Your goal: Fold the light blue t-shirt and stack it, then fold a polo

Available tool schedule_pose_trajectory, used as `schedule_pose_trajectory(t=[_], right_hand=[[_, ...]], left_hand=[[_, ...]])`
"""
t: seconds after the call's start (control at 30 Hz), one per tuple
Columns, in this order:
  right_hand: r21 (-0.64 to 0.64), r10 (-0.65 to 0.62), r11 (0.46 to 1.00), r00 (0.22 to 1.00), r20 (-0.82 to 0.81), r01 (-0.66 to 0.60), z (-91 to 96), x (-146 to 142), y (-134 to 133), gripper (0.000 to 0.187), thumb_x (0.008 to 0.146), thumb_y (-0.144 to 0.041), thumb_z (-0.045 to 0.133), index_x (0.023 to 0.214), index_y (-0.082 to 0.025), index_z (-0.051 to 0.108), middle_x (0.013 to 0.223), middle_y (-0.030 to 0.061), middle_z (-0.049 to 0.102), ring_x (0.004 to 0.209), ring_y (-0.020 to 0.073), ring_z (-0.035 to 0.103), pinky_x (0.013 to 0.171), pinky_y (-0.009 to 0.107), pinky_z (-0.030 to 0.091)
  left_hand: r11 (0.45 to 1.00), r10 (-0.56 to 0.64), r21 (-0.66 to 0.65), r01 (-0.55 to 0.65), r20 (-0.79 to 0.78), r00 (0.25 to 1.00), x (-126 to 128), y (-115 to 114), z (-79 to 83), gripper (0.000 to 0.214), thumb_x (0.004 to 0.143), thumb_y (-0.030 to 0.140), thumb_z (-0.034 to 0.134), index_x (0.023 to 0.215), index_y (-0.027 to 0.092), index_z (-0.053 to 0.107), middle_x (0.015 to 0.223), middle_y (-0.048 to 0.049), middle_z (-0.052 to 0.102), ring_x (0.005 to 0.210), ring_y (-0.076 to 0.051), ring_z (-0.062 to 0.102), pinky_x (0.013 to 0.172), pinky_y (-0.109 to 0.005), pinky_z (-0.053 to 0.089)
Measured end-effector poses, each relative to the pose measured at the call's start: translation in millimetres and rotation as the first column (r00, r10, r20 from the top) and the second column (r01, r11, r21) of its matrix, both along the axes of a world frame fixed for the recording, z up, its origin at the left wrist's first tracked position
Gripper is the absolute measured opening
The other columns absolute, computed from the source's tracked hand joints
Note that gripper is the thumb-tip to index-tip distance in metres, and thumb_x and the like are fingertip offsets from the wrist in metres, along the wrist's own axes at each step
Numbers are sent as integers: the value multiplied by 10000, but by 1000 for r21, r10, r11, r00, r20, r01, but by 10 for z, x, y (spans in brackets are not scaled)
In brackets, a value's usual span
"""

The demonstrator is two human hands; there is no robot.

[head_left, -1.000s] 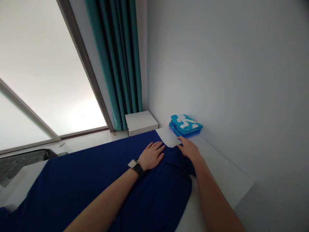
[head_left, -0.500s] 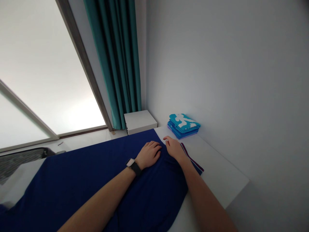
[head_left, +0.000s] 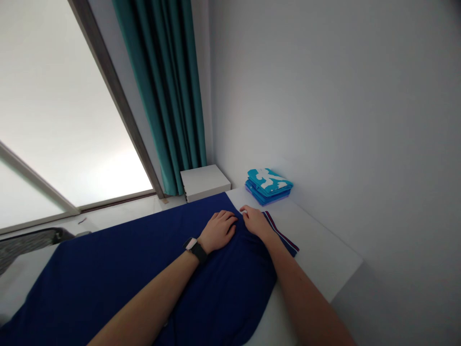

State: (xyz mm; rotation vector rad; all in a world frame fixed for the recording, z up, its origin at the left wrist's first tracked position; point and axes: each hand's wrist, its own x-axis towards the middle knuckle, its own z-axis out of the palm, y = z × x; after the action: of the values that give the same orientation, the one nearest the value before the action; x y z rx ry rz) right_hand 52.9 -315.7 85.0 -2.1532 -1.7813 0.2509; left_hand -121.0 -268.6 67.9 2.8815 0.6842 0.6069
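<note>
A navy blue shirt (head_left: 137, 259) lies spread over a white tabletop, with a striped sleeve edge (head_left: 283, 235) at its right. My left hand (head_left: 218, 229), a watch on its wrist, rests palm down on the fabric, fingers stretched out and slightly apart. Just to the right, my right hand (head_left: 255, 220) is at the shirt's upper edge beside the sleeve. Its fingers are curled in with the thumb near the index finger, closed on the cloth; part of the grip is hidden. Fabric is bunched beneath the right wrist.
A stack of folded blue cloths (head_left: 269, 186) sits on the white table (head_left: 324, 259) near the wall. Beyond the table's far edge stands a low white box (head_left: 205, 180) below a teal curtain (head_left: 169, 96). A grey textured item (head_left: 29, 245) shows at far left.
The view has shifted slightly, so the whole scene sits a little further left. Both hands keep nearly the same places on the shirt; the right fingers look slightly more curled.
</note>
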Motion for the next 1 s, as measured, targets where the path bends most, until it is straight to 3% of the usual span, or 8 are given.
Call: schedule_pose_trajectory(t=[0.13, 0.3, 0.47, 0.6, 0.7, 0.83, 1.0], right_hand=[[77, -17, 997, 1000, -7, 17, 104, 6, -143, 289, 937, -206, 411, 1152, -224, 603, 1023, 54, 712, 938, 177, 640, 810, 252, 397], [218, -227, 953, 972, 55, 210, 165, 235, -549, 263, 939, -244, 394, 1072, -210, 618, 941, 57, 706, 848, 187, 625, 794, 279, 376], [280, -439, 882, 878, 189, 380, -18, 518, -1076, 261, 955, -315, 393, 915, -189, 618, 901, 77, 659, 895, 223, 575, 814, 334, 353], [268, -471, 873, 848, 244, 408, -187, 515, -1321, 301, 957, -394, 416, 835, -199, 610, 938, 86, 626, 946, 251, 533, 828, 362, 348], [263, -425, 897, 858, 289, 356, -239, 447, -1350, 271, 931, -414, 465, 825, -199, 590, 939, 91, 608, 944, 258, 514, 835, 371, 352], [268, -291, 941, 901, 322, 207, -279, 442, -1303, 169, 914, -327, 471, 856, -194, 558, 956, 98, 603, 953, 258, 504, 850, 372, 355], [370, -191, 917, 978, 88, 145, -317, 565, -1266, 182, 935, -310, 391, 852, -203, 513, 839, 69, 618, 845, 236, 545, 801, 360, 387]], left_hand=[[1000, -5, -9, 6, 12, 1000, -2, -3, 12, 279, 937, 243, 428, 1143, 224, 614, 1178, -70, 613, 1107, -228, 523, 942, -393, 431], [1000, -18, -14, 18, 42, 999, 10, 3, 3, 269, 941, 238, 421, 1115, 220, 626, 1154, -61, 625, 1108, -219, 528, 950, -384, 429], [1000, -23, -20, 23, 8, 1000, 7, 18, 42, 267, 954, 266, 412, 1093, 216, 635, 1118, -58, 642, 1048, -219, 560, 911, -377, 441], [1000, -28, -13, 28, -16, 999, 16, -37, 167, 270, 961, 285, 400, 1072, 218, 637, 1059, -58, 651, 985, -216, 578, 879, -367, 446], [997, -81, 0, 82, -62, 995, 78, -263, 293, 272, 966, 285, 380, 947, 217, 643, 933, -49, 659, 895, -204, 587, 839, -346, 444], [977, -213, -9, 213, -119, 970, 218, -790, 364, 253, 966, 329, 385, 932, 229, 616, 890, -41, 652, 845, -197, 590, 767, -337, 440], [972, -227, 36, 232, -109, 968, 299, -1245, 271, 296, 912, 418, 502, 1140, 250, 588, 1057, -76, 602, 989, -247, 535, 813, -389, 419]])
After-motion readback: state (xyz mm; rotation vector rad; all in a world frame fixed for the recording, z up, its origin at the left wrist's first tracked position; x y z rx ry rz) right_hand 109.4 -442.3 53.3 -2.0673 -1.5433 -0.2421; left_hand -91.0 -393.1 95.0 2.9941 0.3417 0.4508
